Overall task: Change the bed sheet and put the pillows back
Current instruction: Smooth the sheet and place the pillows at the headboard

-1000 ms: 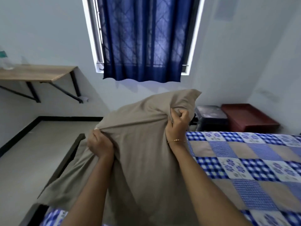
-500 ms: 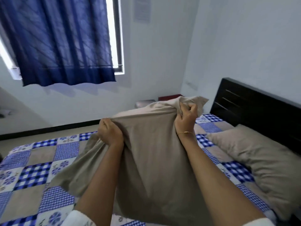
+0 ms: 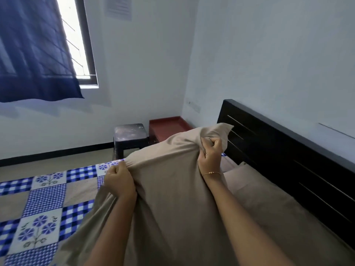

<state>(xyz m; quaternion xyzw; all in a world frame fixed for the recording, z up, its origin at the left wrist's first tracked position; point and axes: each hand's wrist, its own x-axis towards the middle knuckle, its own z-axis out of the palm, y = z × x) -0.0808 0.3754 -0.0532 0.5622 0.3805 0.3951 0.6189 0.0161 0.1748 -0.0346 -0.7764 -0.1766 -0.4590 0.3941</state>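
I hold a beige pillow (image 3: 172, 198) up in front of me over the bed. My left hand (image 3: 120, 182) grips a bunch of its cover at the upper left edge. My right hand (image 3: 210, 155), with a thin bracelet at the wrist, grips the fabric near the upper right corner. A second beige pillow (image 3: 272, 204) lies flat on the bed against the black headboard (image 3: 288, 150). The blue, white and beige checked sheet (image 3: 44, 208) with flower squares covers the mattress at the left.
A dark plastic stool (image 3: 130, 137) and a red-brown low table (image 3: 167, 127) stand beyond the bed by the wall corner. A window with a blue curtain (image 3: 34, 54) is at the upper left. Floor shows between bed and wall.
My view has swung right, from the window and bed foot to the headboard. Both hands carried the pillow along toward the head of the bed, keeping the same grips.
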